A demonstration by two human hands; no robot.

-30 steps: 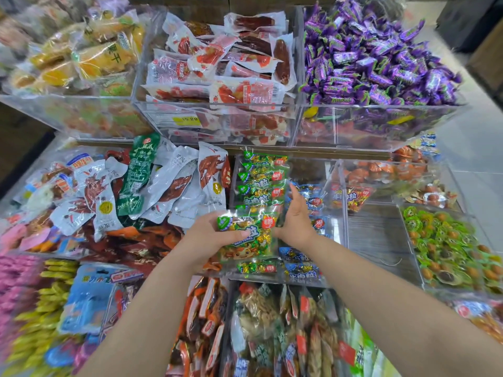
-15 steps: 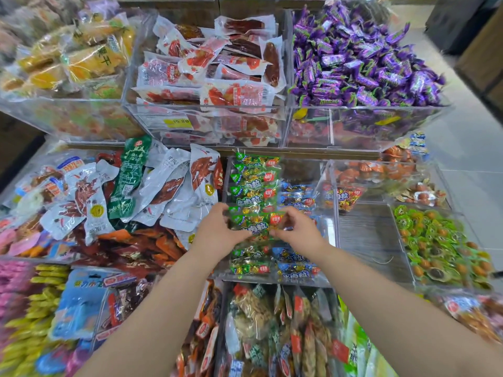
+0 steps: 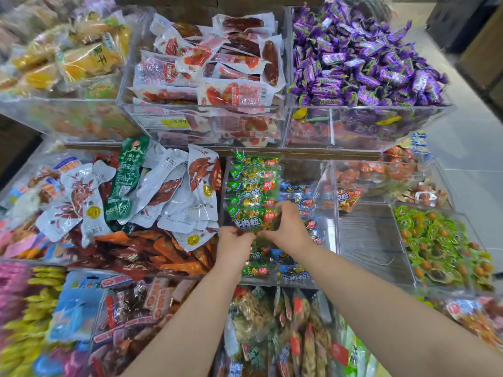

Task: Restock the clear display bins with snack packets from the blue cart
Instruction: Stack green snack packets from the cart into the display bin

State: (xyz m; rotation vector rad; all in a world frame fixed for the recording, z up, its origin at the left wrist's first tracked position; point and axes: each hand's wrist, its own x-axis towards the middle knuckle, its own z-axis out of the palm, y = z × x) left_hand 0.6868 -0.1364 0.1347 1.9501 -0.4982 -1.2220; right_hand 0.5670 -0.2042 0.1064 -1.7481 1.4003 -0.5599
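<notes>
both hands' fingers (image 3: 283,213) pinch a crinkly glossy green packet (image 3: 251,217) over the clear bin (image 3: 328,213).

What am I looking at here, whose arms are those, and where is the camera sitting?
There is no machine here. These are a person's two bare arms, filmed by one wide-angle camera worn on their head, which looks forward and down. That is why the arms enter from the bottom edge. In front is a shop display of wrapped snacks, such as the purple candies at the upper right. The left hand and right hand hold one green snack packet between them, at the near end of a row of matching green packets in the middle clear bin. The blue cart is not in view.
</notes>
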